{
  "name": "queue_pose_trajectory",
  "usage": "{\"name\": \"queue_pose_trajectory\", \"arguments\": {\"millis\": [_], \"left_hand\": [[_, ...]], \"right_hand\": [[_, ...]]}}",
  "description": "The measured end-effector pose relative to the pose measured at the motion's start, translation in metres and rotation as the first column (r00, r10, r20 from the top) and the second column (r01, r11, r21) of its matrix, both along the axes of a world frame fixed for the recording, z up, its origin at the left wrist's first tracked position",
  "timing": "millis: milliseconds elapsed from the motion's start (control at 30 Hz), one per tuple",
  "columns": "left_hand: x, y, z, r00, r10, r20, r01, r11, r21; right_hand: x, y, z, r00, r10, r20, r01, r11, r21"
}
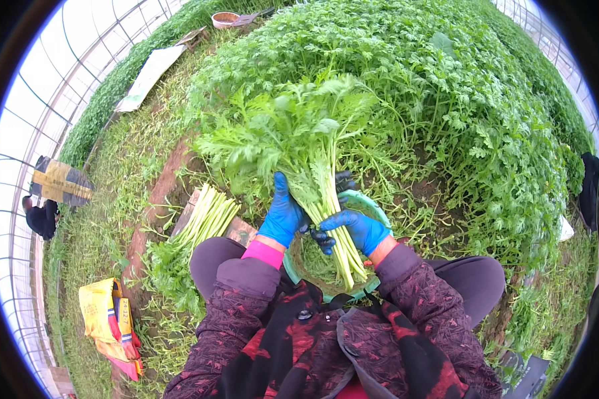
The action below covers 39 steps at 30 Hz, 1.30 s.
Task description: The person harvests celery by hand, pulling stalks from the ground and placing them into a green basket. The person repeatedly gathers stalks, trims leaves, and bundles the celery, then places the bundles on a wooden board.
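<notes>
A bunch of leafy greens (324,184) with feathery lobed leaves is held between my two gloved hands, leaves pointing away from me and pale stems slanting toward my lap. My left hand (282,212), in a blue glove with dark fingers, supports the bunch from its left side, thumb raised. My right hand (357,229), gloved the same way, closes around the lower stems. Below the stem ends a green basin (367,202) stands between my legs, with loose green bits inside. To the left, another stem bundle (207,217) rests partly on a wooden board (242,230).
A dense bed of growing greens (379,60) rises ahead and right. Folded yellow sacks (102,311) lie at left on plant-littered soil. Farther off are a white sheet (152,75), a round tub (224,20) and a crouching person (42,219) near the greenhouse wall (17,149).
</notes>
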<state>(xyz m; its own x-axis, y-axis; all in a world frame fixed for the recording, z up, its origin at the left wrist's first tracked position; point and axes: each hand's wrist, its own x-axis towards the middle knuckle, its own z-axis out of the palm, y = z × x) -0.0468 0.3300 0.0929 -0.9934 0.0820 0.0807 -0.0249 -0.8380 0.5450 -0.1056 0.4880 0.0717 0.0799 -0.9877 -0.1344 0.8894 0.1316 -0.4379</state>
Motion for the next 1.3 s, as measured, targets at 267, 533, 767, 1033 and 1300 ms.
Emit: {"name": "queue_pose_trajectory", "arguments": {"millis": [267,533,767,1033,1300], "left_hand": [[-0.004,-0.045,0.009,0.992,0.104,0.068,-0.091,0.980,-0.178],[-0.011,-0.050,0.034,0.828,0.356,0.432,-0.259,0.928,-0.269],[-0.018,-0.096,0.040,0.950,0.155,0.271,-0.140,0.987,-0.074],[-0.015,-0.110,0.026,0.970,0.223,0.098,-0.210,0.970,-0.124],[-0.006,-0.138,-0.007,0.968,0.184,0.172,-0.205,0.973,0.109]], "right_hand": [[0.000,-0.006,0.007,0.994,0.099,0.050,-0.101,0.994,0.034],[-0.007,-0.005,-0.027,0.965,-0.063,-0.253,0.070,0.997,0.017],[-0.010,0.054,-0.158,-0.245,0.762,-0.599,0.248,0.647,0.721],[0.015,0.077,-0.206,-0.320,0.740,-0.591,0.248,0.668,0.702],[-0.055,0.089,-0.054,0.414,0.388,-0.823,0.477,0.677,0.560]]}}
